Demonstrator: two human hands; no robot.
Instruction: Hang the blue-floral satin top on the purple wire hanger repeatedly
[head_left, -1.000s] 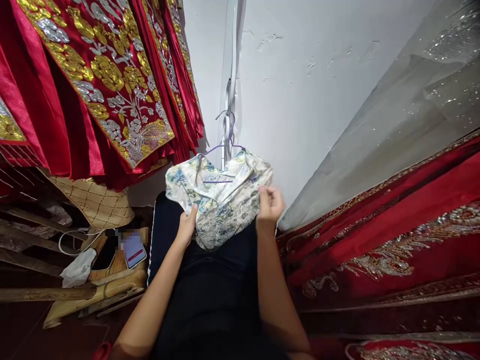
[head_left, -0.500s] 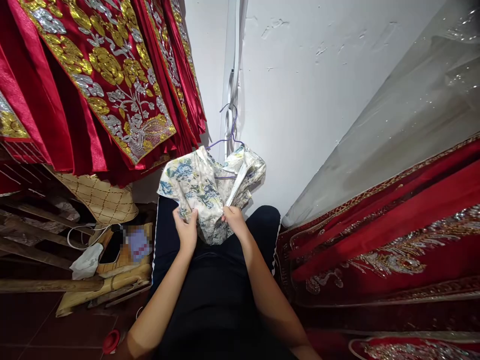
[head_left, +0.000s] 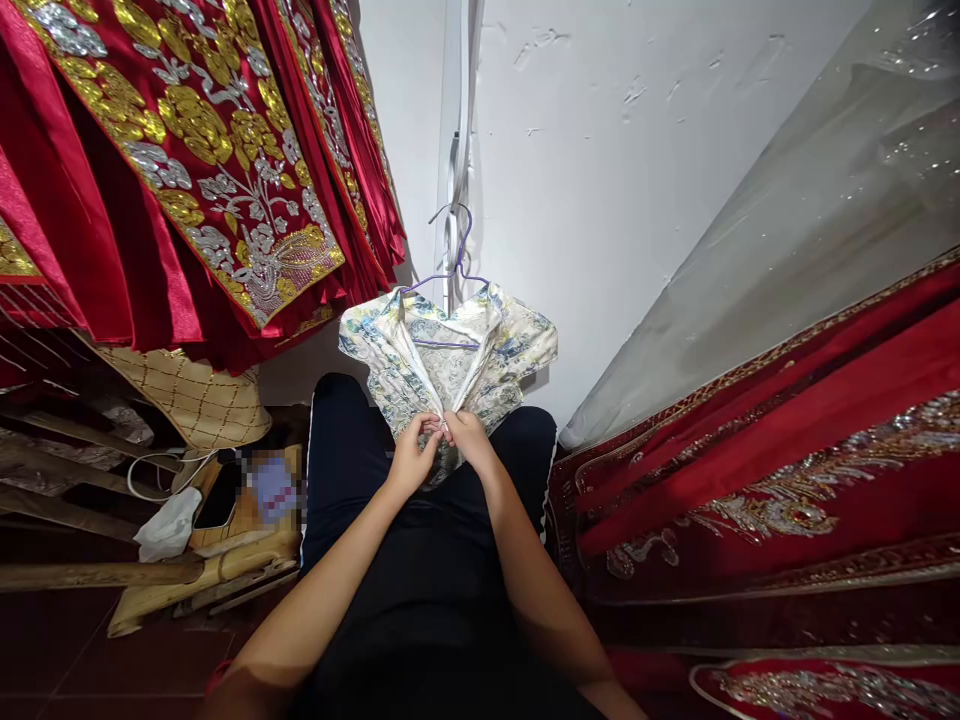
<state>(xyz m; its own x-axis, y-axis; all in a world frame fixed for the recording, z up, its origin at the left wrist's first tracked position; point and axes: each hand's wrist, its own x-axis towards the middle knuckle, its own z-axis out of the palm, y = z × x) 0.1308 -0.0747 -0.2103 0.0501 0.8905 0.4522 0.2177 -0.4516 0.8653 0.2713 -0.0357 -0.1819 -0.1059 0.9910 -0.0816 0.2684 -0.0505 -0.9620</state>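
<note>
A cream shirt with blue and yellow flowers [head_left: 517, 345] hangs on a purple wire hanger [head_left: 463, 240] over my lap. Its neckline is open in a V, and the hanger's lower bar shows inside it. At the bottom of the V, my left hand [head_left: 416, 450] pinches the left front edge. Close beside it my right hand [head_left: 469, 438] grips the right front edge. The fingertips of both hands meet there, and small details between them are hidden.
Red embroidered garments [head_left: 225, 150] hang at upper left, and a red beaded one [head_left: 795, 470] with pale tulle [head_left: 750, 250] at right. A wooden chair [head_left: 202, 585] at lower left bears a phone [head_left: 219, 495] and white tissue [head_left: 169, 525]. Behind is a white wall [head_left: 592, 190].
My left hand has moved right from the shirt's side to its front edge, beside my right hand. The shirt now faces forward, spread more evenly on the hanger.
</note>
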